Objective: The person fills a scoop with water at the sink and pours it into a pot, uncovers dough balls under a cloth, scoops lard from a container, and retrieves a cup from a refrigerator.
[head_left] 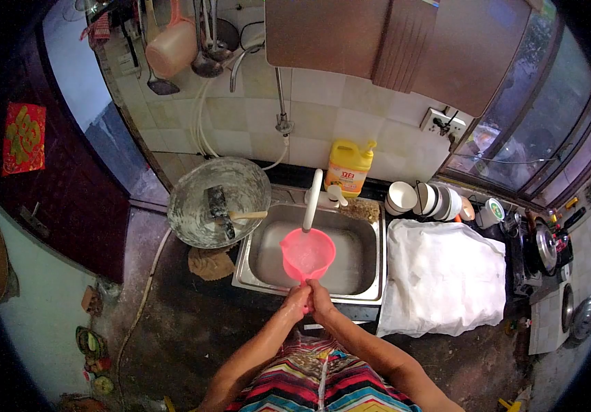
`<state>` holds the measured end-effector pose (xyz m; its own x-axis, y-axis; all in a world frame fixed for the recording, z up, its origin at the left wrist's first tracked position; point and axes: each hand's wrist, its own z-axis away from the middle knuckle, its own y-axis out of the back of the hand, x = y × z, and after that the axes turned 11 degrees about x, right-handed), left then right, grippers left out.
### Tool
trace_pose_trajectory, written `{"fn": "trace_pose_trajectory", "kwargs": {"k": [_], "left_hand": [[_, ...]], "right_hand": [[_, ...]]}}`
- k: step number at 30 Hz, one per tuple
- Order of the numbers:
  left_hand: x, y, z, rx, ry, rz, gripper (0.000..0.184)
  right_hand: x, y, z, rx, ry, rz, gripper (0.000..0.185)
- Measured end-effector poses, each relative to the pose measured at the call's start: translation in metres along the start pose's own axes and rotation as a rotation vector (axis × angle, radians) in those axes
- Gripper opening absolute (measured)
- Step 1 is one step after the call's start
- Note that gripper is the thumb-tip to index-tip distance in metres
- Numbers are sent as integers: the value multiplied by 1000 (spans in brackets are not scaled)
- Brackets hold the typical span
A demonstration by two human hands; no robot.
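Left hand [298,299] and right hand [321,301] grip the pink dipper [308,255] by its handle, bowl straight ahead by the white faucet [313,199].

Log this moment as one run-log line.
scoop: under tap, over sink | left hand: gripping scoop | right hand: gripping scoop | metal bowl: left of sink | white sheet: right of sink

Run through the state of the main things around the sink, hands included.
Pink dipper: held mouth up over the sink
Left hand: closed on its handle
Right hand: closed there too
White faucet: flow unclear
Detergent bottle: upright
Metal basin: open side up
Wooden-handled tool: lying in the basin
White cloth: spread out
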<state>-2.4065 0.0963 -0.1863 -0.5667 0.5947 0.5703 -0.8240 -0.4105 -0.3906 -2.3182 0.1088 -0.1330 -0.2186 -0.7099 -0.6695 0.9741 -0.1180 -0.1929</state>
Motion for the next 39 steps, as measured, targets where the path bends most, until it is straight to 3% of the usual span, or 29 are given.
{"fn": "trace_pose_trajectory", "kwargs": {"k": [22,39], "left_hand": [[2,-3,7,103,-1,-42,12],[7,-7,13,47,-24,-29,11]], "right_hand": [[-2,-7,5,21,5,-71,28],[11,7,-18,-20,14,28,31]]}}
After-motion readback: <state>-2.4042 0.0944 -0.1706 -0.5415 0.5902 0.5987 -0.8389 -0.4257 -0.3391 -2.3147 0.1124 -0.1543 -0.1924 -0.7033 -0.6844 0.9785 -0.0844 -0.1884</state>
